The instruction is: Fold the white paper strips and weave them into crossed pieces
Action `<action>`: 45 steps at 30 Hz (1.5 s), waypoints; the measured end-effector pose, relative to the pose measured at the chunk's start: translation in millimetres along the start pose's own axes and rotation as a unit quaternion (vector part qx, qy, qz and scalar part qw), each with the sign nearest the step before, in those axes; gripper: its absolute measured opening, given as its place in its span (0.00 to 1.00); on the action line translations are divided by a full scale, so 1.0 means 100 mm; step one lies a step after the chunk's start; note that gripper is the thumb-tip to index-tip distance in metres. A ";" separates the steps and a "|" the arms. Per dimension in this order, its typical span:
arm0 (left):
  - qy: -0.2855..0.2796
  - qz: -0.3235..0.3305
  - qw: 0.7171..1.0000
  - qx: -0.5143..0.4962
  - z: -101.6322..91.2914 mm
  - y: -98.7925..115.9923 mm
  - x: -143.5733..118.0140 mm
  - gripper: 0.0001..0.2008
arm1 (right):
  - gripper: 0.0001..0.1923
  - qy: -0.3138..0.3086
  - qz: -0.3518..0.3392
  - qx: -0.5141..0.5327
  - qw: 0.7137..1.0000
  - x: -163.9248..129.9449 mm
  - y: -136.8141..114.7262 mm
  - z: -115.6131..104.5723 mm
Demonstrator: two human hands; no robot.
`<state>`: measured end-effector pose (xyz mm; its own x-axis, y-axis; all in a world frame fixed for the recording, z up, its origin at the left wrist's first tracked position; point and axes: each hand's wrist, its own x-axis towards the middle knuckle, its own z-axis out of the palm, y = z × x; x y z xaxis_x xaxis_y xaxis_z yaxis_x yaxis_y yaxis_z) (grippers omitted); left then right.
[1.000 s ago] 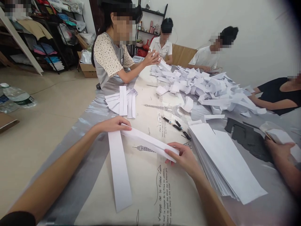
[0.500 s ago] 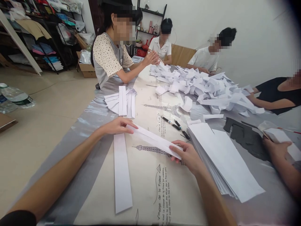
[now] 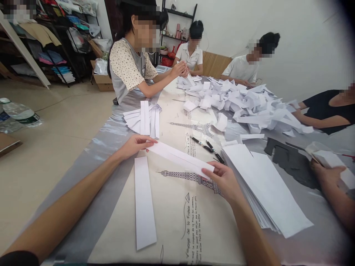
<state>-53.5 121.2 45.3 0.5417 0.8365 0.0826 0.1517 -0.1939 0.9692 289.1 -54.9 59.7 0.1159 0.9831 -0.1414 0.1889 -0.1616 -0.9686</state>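
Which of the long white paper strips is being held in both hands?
The folded strip, gripped by left hand and right hand; the flat strip lies untouched.

Both bare forearms reach forward from the near edge and converge toward the middle. The left hand (image 3: pixel 135 144) lies farther out, palm down, fingers stretched to the right with the fingertips pinched together. The right hand (image 3: pixel 224 179) sits nearer and to the right, back upward, fingers curled leftward, thumb pressed against them in a pinch.
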 end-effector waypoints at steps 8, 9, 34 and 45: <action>0.121 0.067 0.977 0.163 0.06 0.14 0.00 0.25 | 0.19 -0.065 0.075 -0.012 0.995 -0.02 0.01 0.04; 0.139 0.082 0.962 0.219 0.06 0.18 -0.04 0.23 | 0.21 -0.046 0.074 -0.006 0.996 -0.02 0.02 0.04; -0.100 0.161 0.839 0.510 0.62 -0.04 -0.27 0.30 | 0.16 -0.238 -0.155 -0.292 0.913 -0.21 -0.01 0.19; -0.013 0.200 0.834 0.513 0.73 -0.03 -0.33 0.21 | 0.19 -0.198 -0.360 -0.371 0.833 -0.17 0.11 0.37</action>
<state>-11.8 56.4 22.5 0.7341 0.5912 0.3341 0.5761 -0.8027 0.1545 253.1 -69.8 43.5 -0.5910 0.7756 0.2217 0.6381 0.6176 -0.4597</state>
